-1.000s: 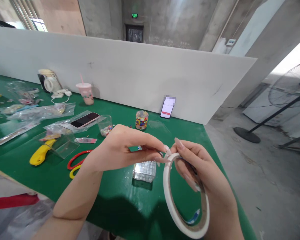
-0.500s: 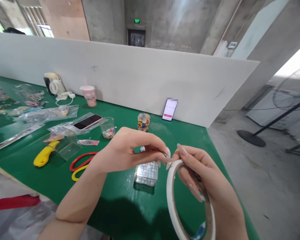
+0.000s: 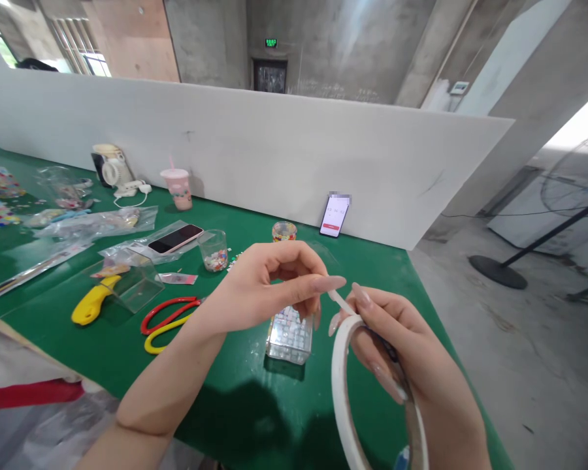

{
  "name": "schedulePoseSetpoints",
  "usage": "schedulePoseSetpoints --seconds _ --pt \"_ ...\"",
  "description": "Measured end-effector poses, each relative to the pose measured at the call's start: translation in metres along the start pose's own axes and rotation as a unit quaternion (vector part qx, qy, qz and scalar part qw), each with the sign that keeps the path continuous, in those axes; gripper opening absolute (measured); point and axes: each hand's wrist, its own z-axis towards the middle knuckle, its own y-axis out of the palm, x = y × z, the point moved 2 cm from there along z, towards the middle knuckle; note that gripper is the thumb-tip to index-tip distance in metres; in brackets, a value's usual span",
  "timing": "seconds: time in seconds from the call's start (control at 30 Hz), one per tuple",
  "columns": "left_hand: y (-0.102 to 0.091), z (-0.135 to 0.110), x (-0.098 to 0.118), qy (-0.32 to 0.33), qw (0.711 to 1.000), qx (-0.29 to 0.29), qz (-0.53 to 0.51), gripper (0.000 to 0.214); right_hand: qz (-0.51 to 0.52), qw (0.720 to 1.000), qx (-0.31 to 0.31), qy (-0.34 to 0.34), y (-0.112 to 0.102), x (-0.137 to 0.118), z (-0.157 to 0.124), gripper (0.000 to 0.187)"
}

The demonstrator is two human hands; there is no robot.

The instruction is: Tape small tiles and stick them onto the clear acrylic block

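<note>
My right hand point(image 3: 406, 346) grips a large roll of white tape point(image 3: 342, 385) at its upper right side, with the ring hanging down over the table. Between thumb and fingers, my left hand point(image 3: 279, 281) pinches the free end of the tape, and a short narrow strip point(image 3: 342, 301) runs from there to the roll. Beneath my left hand stands a box covered in small silvery tiles point(image 3: 289, 338), partly hidden by the fingers. Behind that hand is a round clear jar with coloured tiles point(image 3: 284, 231), its lower part covered from view.
Red-and-yellow-handled scissors point(image 3: 169, 320), a yellow-handled tool point(image 3: 95, 301), a clear plastic stand point(image 3: 137, 284) and a cup of small pieces point(image 3: 214, 251) are on the left. A phone point(image 3: 175, 239) lies on a bag; another phone point(image 3: 335, 215) leans against the white partition point(image 3: 274, 143). A pink cup point(image 3: 177, 189) stands behind.
My left fingers have shifted their hold at the tape's end, the thumb now stretched along it. A short strip now shows between the hands. The view has shifted slightly.
</note>
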Motion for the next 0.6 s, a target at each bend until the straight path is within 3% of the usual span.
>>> schedulePoseSetpoints --seconds 0.2,0.37,0.5,0.6 --pt "0.0044 0.0041 -0.0054 -0.051 0.996 -0.023 -0.064 0.028 -0.002 1.000 0.009 0.004 0.0001 -0.0014 -0.0031 0.041" --pt "0.0078 0.0036 -0.0094 -0.043 0.996 -0.035 -0.074 0.029 -0.013 1.000 0.006 0.006 0.0000 -0.0027 -0.0017 0.042" --pt "0.0069 0.0033 -0.0093 -0.031 0.998 -0.046 -0.035 0.027 -0.019 1.000 0.004 0.007 -0.0015 -0.0033 -0.0031 0.043" --pt "0.0051 0.0039 -0.0084 -0.005 0.998 -0.034 0.060 0.028 -0.036 0.999 0.004 -0.003 -0.0020 -0.0025 -0.0050 0.044"
